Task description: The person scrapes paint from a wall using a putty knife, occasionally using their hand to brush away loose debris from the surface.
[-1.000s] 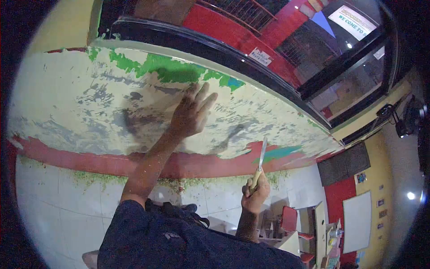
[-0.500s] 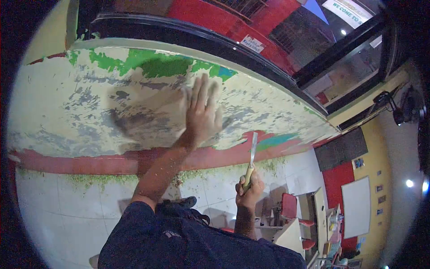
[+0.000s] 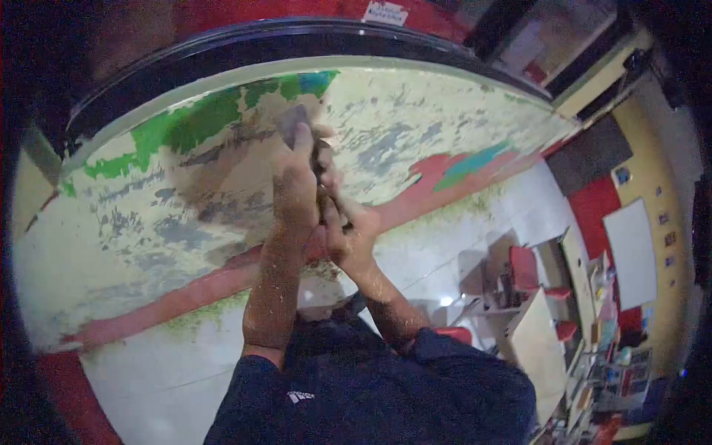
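- Scraper (image 3: pixel 295 120): smooth, dull metal blade
- Wall (image 3: pixel 460 126): matt paint, rough and flaked into ragged patches
- Frame (image 3: pixel 259 42): smooth, glossy black
- Floor (image 3: pixel 152 393): pale, smooth tile with a slight sheen
- Debris (image 3: pixel 194 319): rough crumbs
- Shirt (image 3: pixel 423 386): matt, dark cloth
- Sign (image 3: pixel 386 12): white paper

Scraper (image 3: pixel 294 119) before wall (image 3: pixel 423 111), table (image 3: pixel 535 348) rightward

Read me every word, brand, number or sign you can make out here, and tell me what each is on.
"adidas", in small, soft white letters by a logo, on the dark shirt.
Paper sign at the top edge: two lines of writing, too blurred to read surely.
Small wall pictures at the right: too small to tell whether they bear words.
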{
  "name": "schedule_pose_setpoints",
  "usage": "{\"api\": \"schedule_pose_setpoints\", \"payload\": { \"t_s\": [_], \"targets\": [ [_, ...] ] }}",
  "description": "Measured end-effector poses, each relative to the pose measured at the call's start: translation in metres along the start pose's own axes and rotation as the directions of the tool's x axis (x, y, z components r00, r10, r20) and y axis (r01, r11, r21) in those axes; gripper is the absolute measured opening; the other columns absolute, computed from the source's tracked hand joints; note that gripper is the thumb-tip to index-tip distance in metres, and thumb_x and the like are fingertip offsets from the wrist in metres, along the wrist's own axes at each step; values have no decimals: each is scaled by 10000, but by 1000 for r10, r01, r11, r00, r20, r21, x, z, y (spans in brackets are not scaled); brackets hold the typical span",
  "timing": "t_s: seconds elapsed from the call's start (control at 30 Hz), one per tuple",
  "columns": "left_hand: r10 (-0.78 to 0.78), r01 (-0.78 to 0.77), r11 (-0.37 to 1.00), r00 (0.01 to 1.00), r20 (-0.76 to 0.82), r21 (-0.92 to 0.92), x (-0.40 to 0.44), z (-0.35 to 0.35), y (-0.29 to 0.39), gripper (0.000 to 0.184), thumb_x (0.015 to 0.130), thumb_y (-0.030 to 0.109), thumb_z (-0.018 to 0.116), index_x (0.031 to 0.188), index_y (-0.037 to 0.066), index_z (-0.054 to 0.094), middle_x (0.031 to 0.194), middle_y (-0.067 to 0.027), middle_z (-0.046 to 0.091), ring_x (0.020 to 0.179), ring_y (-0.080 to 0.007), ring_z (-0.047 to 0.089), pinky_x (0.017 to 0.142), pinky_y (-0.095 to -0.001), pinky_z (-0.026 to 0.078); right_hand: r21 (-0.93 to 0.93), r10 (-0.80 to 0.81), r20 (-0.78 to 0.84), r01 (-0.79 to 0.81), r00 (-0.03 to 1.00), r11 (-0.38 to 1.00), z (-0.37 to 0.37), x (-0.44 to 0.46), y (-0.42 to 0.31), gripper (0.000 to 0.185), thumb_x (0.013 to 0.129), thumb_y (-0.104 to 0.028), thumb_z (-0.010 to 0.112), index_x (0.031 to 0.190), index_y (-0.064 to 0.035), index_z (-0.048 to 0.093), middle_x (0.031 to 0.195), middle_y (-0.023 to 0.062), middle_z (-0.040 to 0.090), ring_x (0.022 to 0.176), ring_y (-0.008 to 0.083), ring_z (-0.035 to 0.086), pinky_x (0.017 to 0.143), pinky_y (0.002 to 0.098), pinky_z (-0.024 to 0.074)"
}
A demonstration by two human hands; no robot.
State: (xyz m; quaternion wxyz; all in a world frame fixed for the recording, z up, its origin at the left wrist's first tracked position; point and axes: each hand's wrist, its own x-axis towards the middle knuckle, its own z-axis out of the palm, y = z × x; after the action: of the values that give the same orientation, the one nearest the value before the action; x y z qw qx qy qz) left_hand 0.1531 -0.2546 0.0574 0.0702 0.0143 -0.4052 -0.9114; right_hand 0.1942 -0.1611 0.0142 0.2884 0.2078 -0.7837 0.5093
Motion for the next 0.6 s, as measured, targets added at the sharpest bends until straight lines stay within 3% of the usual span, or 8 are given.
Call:
{"api": "schedule_pose_setpoints", "payload": {
  "t_s": [0.03,0.07,0.17,0.2,0.3,0.43,0.53,0.6],
  "targets": [
    [-20,20,999,1000,-3,-28,5,-1,1,356,953,346,411,921,17,542,608,1,434,453,-76,392,438,-234,390,-17,96,45,-95,994,995,2,3,-2,252,829,-15,561,1063,74,592,645,140,582,553,94,516,518,258,432],
    [-10,8,999,999,-33,-42,8,-2,-1,319,947,320,437,904,20,538,598,8,417,441,-68,351,425,-235,370,104,-10,-61,16,998,994,19,3,16,237,822,-9,569,1044,68,602,660,170,584,586,107,535,549,255,444],
    [-44,52,993,996,-72,107,14,-6,8,324,945,327,444,909,17,532,594,12,410,442,-69,350,422,-235,361,89,40,7,-41,999,995,29,-1,27,190,834,-19,563,992,72,612,655,183,579,582,106,551,547,251,448],
    [-50,69,986,990,-129,150,13,-3,9,311,943,325,451,894,28,528,588,14,401,440,-69,343,417,-237,347,139,23,-59,-14,998,990,35,0,25,155,824,-10,562,945,73,615,623,165,564,553,109,541,520,258,440],
    [-56,69,993,990,-133,97,13,-11,-2,288,938,319,464,866,46,516,595,15,404,440,-70,344,412,-232,336,242,126,-80,-103,989,965,31,-1,18,60,766,-41,580,732,1,554,572,175,486,474,285,507,456,348,403],
    [44,-7,972,987,-156,235,20,-1,5,264,939,310,460,848,63,490,592,20,395,432,-69,338,403,-228,322,265,-22,-99,47,995,963,42,5,35,41,744,-45,597,733,-28,561,551,141,451,450,282,484,436,367,398],
    [81,1,961,955,-285,275,19,5,1,277,936,332,465,820,80,462,554,23,382,400,-64,317,379,-226,306,210,-31,-77,47,997,977,35,4,33,47,723,-39,598,733,-45,552,550,116,432,456,279,479,424,380,391],
    [53,-2,975,973,-224,223,22,-4,-5,292,934,353,467,811,89,458,539,21,382,387,-60,310,367,-222,304,225,-37,-45,47,998,973,28,9,37,140,697,-6,621,835,-27,610,551,110,463,449,275,487,420,346,400]
  ]
}}
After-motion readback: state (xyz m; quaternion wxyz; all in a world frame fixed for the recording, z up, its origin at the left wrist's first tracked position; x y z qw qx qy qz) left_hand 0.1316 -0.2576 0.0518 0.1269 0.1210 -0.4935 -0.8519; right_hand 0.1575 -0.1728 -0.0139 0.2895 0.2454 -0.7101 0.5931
